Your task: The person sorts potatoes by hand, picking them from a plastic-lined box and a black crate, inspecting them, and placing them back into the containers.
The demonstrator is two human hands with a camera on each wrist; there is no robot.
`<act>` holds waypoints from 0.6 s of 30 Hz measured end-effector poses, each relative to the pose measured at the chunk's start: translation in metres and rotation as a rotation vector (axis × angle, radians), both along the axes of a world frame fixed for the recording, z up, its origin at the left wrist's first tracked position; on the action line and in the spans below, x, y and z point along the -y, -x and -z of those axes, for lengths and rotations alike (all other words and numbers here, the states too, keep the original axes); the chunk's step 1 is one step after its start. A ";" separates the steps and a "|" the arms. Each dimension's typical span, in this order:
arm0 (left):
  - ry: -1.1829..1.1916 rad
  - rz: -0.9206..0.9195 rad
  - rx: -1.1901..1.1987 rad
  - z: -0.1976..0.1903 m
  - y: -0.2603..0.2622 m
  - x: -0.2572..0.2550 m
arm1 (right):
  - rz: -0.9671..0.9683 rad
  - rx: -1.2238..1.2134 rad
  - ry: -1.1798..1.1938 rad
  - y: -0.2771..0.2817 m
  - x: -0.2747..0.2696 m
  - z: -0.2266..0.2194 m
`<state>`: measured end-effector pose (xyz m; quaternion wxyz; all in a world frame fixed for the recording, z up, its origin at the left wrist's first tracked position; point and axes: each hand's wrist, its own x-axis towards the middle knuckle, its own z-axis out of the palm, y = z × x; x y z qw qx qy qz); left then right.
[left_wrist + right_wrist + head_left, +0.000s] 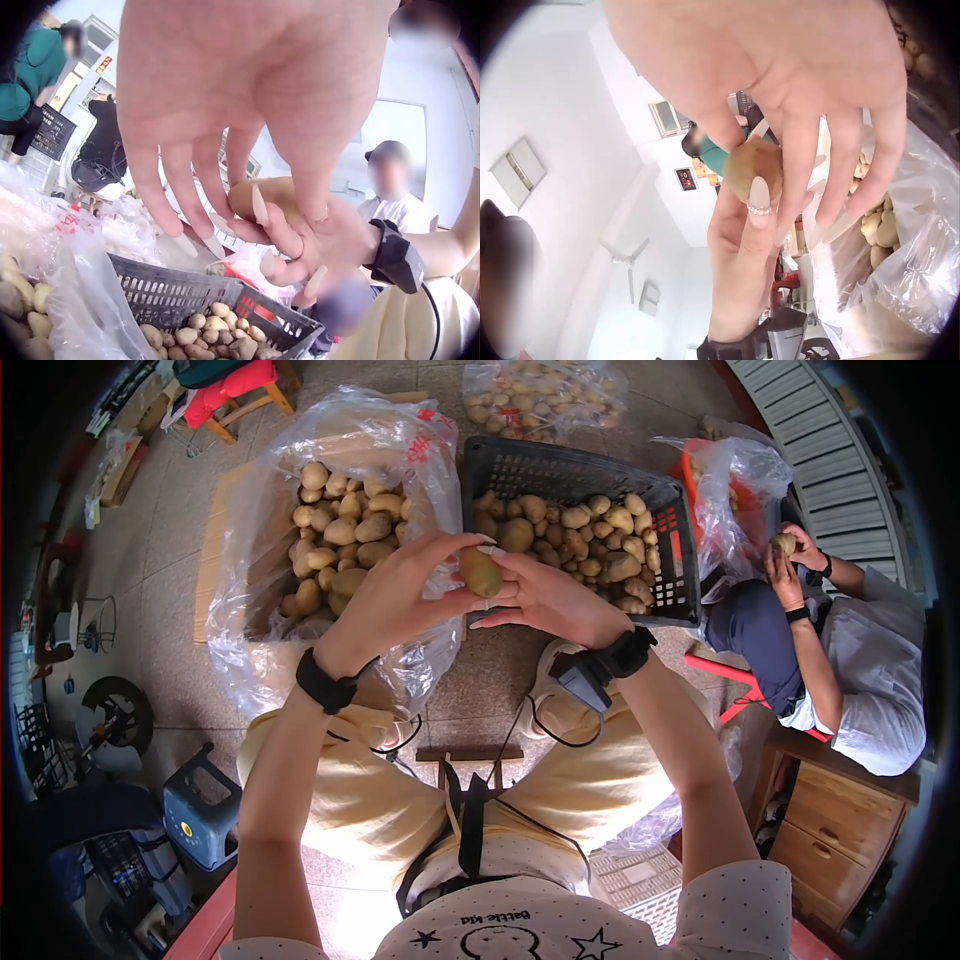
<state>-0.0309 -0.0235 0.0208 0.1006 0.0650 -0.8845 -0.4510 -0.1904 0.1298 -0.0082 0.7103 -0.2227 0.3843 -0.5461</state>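
One potato (480,572), brownish with a greenish tint, is held up between both hands above the gap between a plastic-lined box and a black crate. My left hand (408,590) pinches it from the left between thumb and fingers. From the other side my right hand (565,598) grips it too, its thumb and forefinger at the potato's side in the right wrist view. Long pale nails show on the fingers. The lined box (222,622) on the left and the black crate (590,457) on the right both hold many potatoes.
A clear bag of potatoes (545,395) lies beyond the crate. At the right, a seated person (850,670) holds another potato beside a red container (690,485) draped with plastic. A blue stool (205,815) and a wooden drawer cabinet (840,820) stand nearby.
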 end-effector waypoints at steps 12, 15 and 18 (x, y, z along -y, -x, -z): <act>-0.053 0.018 0.001 -0.005 0.000 -0.006 | -0.040 -0.046 -0.005 -0.002 -0.001 -0.003; -0.054 0.019 0.000 -0.005 0.000 -0.006 | -0.040 -0.016 -0.020 -0.001 0.000 0.002; -0.013 -0.008 -0.001 -0.008 0.000 -0.007 | -0.031 0.045 -0.012 0.000 0.001 0.003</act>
